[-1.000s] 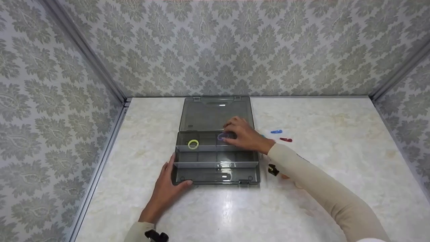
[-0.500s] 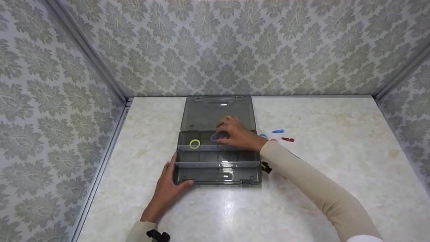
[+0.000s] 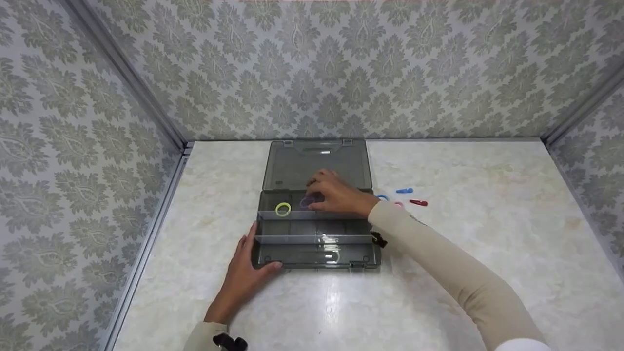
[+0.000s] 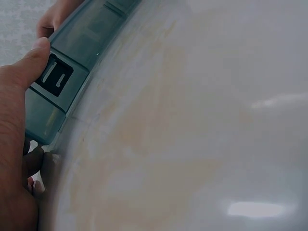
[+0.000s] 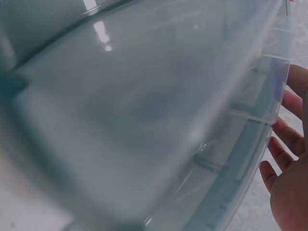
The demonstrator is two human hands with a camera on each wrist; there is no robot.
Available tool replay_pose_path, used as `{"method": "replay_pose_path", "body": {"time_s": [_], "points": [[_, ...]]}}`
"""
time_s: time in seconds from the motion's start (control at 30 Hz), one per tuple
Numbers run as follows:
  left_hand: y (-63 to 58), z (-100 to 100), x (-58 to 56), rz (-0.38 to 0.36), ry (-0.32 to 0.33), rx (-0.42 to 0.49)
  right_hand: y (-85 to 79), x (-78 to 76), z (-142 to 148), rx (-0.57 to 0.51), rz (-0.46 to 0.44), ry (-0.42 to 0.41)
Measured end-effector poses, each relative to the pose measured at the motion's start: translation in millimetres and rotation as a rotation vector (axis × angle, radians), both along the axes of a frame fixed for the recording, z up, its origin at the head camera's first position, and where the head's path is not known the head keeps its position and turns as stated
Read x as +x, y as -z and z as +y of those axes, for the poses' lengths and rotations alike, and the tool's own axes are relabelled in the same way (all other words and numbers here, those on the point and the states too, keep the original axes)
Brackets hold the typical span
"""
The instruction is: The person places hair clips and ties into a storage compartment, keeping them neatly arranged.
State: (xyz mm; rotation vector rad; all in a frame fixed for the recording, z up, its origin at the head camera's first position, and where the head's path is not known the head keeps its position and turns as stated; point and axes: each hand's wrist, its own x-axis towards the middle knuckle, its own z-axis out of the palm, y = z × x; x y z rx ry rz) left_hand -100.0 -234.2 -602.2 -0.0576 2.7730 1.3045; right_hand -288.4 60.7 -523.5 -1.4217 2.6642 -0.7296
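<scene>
Our right hand [image 3: 336, 196] pinches a purple ring [image 3: 302, 201] over the back row of the box [image 3: 292, 253], its fingers hiding part of the ring; whether it touches bottom, we cannot tell. The box is smoky and see-through, its rows running left to right. Our left hand [image 3: 245, 269] rests, thumb outstretched, at its front left corner.
</scene>
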Motion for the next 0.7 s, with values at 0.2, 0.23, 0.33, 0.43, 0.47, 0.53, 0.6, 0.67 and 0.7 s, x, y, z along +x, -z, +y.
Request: {"method": "replay_pose_path", "body": {"time_s": [0.2, 0.23, 0.33, 0.43, 0.47, 0.53, 0.6, 0.67, 0.7], "points": [[-0.8, 0.5, -0.5, -0.001, -0.008, 0.002, 2.0, 1.1, -11.9, 0.019, -0.004, 0.019], [-0.5, 0.6, -0.4, 0.002, -0.009, 0.004, 3.0, 1.3, -13.4, 0.012, 0.003, 0.024], [0.0, 0.8, -0.1, 0.011, -0.007, 0.013, 6.9, 2.0, -17.4, 0.000, 0.032, 0.037], [0.3, 0.7, -0.2, 0.014, -0.002, 0.013, 10.1, 3.2, -20.5, 0.010, 0.055, 0.043], [0.2, 0.5, -0.2, 0.015, 0.000, 0.014, 10.9, 3.6, -21.5, 0.015, 0.057, 0.045], [0.2, 0.1, -0.2, 0.016, 0.002, 0.014, 11.7, 4.3, -23.3, 0.022, 0.052, 0.047], [0.0, -0.4, -0.2, 0.019, 0.003, 0.016, 11.6, 4.4, -25.3, 0.029, 0.053, 0.051], [-0.2, -0.9, -0.1, 0.021, 0.003, 0.020, 11.1, 4.2, -27.7, 0.038, 0.053, 0.057], [-0.2, -1.2, -0.2, 0.018, 0.003, 0.022, 10.8, 4.0, -29.1, 0.045, 0.057, 0.060]]}}
